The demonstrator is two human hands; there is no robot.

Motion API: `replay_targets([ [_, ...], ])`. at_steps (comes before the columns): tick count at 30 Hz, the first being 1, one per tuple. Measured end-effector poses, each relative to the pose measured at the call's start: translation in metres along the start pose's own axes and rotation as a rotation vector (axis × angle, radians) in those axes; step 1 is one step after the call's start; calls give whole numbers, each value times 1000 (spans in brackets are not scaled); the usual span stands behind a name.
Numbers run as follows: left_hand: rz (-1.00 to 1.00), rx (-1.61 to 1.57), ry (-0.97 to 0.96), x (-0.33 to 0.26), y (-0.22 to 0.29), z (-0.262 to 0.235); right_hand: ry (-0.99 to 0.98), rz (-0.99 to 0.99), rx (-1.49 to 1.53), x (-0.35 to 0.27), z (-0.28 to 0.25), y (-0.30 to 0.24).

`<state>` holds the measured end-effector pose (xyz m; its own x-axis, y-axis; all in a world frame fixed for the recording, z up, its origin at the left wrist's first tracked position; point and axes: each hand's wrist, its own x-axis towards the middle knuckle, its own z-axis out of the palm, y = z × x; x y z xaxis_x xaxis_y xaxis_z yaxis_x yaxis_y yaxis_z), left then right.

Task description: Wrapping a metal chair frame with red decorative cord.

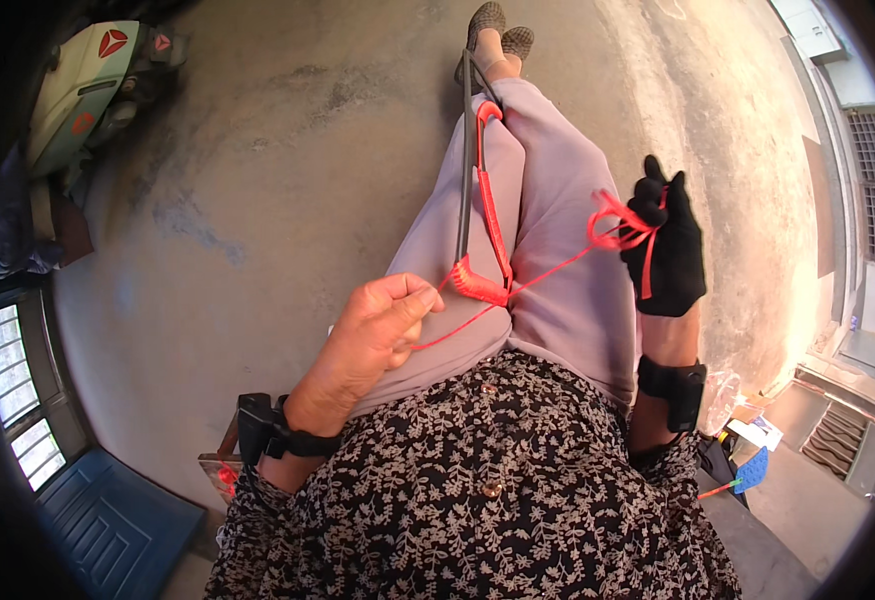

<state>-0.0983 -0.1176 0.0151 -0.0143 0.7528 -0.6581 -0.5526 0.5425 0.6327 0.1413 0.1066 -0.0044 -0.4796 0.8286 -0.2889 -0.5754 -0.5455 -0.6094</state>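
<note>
Pale mauve cloth trousers [565,200]: legs stretched out.
Thin black angular frame [465,180]: over the trousers, partly wrapped in red — wrapped near corner between the hands.
Black-gloved right hand [670,245]: fingers closed around a looped bundle of thin red cord [618,240].
Bare left hand [378,325]: thumb and forefinger pinched on the cord — near that corner.

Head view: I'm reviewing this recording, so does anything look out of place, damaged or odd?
A mismatch: the right grip wears a black glove, while the left grip is bare. The black frame is only partly wrapped in red cord; nothing looks spilled or broken.
</note>
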Motion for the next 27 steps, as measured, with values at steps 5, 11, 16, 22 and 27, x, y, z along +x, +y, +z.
replay_targets([
  [5,35,-245,-271,0,6,-15,-33,35,-203,-9,30,0],
  [11,481,-363,-230,1,44,16,-175,-416,-1323,-11,45,17],
  [16,415,-31,-62,41,16,10,15,-351,-1441,-15,50,48],
  [22,433,189,63,41,6,20,-89,65,-1155,-25,59,73],
  [27,505,499,117,36,3,26,-53,188,-1100,-24,55,78],
])
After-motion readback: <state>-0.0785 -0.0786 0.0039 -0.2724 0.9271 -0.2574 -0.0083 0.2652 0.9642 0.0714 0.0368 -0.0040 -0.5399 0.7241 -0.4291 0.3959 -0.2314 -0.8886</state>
